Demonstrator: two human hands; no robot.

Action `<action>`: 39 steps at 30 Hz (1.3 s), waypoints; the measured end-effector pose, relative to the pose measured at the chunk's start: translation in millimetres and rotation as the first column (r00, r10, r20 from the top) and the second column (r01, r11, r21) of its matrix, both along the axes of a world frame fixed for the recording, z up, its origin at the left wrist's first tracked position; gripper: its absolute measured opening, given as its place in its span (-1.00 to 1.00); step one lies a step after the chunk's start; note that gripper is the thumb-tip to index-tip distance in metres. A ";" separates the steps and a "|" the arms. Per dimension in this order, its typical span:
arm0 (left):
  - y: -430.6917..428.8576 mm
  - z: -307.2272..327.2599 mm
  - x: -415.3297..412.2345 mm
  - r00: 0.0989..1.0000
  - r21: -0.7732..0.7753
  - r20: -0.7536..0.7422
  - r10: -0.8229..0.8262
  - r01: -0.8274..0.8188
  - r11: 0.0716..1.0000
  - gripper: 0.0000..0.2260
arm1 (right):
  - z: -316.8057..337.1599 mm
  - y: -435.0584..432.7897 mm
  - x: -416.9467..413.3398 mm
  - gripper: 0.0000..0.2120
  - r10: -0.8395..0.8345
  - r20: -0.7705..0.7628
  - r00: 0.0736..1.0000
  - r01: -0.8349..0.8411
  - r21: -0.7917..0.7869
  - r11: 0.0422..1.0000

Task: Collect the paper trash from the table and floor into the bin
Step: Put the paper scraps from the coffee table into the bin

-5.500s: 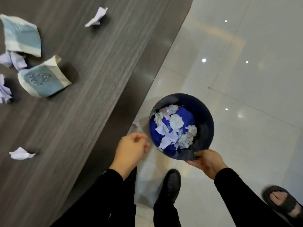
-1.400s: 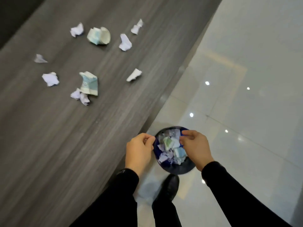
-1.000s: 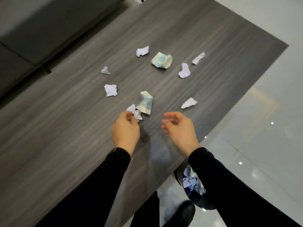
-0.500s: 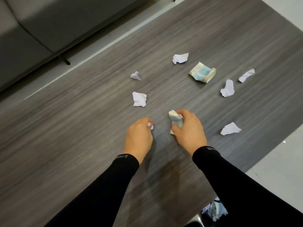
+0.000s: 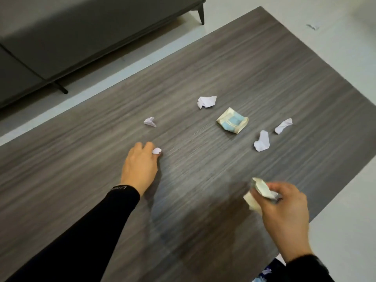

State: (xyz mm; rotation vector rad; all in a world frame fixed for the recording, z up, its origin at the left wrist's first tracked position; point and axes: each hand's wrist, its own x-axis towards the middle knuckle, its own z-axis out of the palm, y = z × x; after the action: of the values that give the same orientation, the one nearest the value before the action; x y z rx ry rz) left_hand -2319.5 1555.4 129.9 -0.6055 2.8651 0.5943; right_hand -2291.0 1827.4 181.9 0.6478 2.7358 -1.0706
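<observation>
1. Looking down from the head view, a dark wood-grain table [image 5: 203, 200] fills most of the frame, running from lower left to upper right.
2. Left hand [image 5: 140, 167], at centre left, lies low on the tabletop with its fingers curled together around a small white paper scrap [image 5: 156, 151] that peeks out at the fingertips.
3. Right hand [image 5: 284, 212], at lower right and blurred, is raised above the table edge with its fingers clamped on a crumpled cream and pale-blue paper wad [image 5: 260, 192].
4. Loose trash lies on the table in the upper middle and right of the frame: a tiny white scrap [image 5: 150, 121] above the left hand, a larger white crumple [image 5: 206, 101] above centre, a flattened blue-and-cream paper cup [image 5: 233, 123] to its lower right, and two white pieces, one [image 5: 261, 141] near the cup and one [image 5: 283, 126] just right of it.
5. One small scrap [image 5: 313, 27] lies on the pale floor at the upper right.
6. Only a sliver of the bin [image 5: 264, 273] with paper inside shows at the bottom right, below the right wrist.
7. A grey sofa [image 5: 81, 33] occupies the upper left.
</observation>
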 end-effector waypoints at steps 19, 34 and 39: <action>61.8 26.0 1.8 0.999 0.294 -0.032 -0.031 0.039 0.955 -0.84 | -46.9 6.9 -3.8 -0.85 -0.150 0.082 0.985 0.160 -0.135 0.978; 137.2 50.6 64.9 0.997 0.495 0.022 0.069 -0.071 0.866 -0.54 | -49.3 20.1 15.3 -0.72 0.195 0.089 0.977 -0.191 -0.052 0.980; 154.7 57.5 87.6 0.998 0.517 0.057 0.008 -0.036 0.855 -0.70 | -31.6 30.3 39.3 -0.67 -0.147 0.118 0.982 0.176 -0.297 0.938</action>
State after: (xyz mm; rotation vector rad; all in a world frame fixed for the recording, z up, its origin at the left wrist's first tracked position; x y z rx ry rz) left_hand -2231.9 1710.1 187.4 -0.5457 2.4772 1.2729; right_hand -2251.7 1857.7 150.3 0.8580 2.3961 -1.4244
